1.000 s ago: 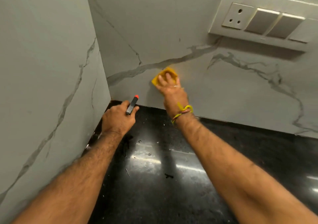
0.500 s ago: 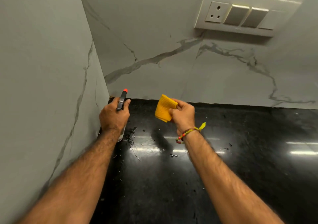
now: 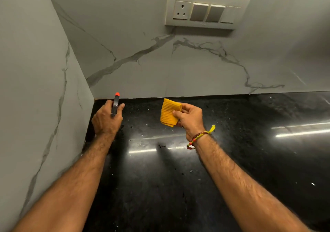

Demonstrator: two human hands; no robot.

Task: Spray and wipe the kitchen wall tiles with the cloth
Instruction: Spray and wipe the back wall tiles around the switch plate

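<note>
Nearest me, two bare forearms reach out over the black countertop (image 3: 178, 187), which is glossy and flecked with small wet spots. The left hand (image 3: 107, 120) is closed around the spray bottle (image 3: 115, 105), held low near the corner where the side wall meets the back wall; only the dark head and its orange nozzle tip show above the knuckles, pointing up and toward the tiles. The right hand (image 3: 190, 119), with a beaded thread bracelet (image 3: 199, 137) at the wrist, pinches the folded yellow cloth (image 3: 168, 112) between thumb and fingers, holding it in the air above the counter, clear of the wall.

Beyond the hands stand the marble-veined wall tiles (image 3: 142, 62), and higher up a switch plate (image 3: 207, 9) with a socket.

This looks like a pause between wipes, with a fresh spray likely next. To do it well, I'd aim the nozzle at the lower tiles, well below the socket, and give a light mist rather than a soak. Then lay the cloth flat under the palm and wipe in overlapping strokes, catching any drips before they reach the counter seam.
</note>
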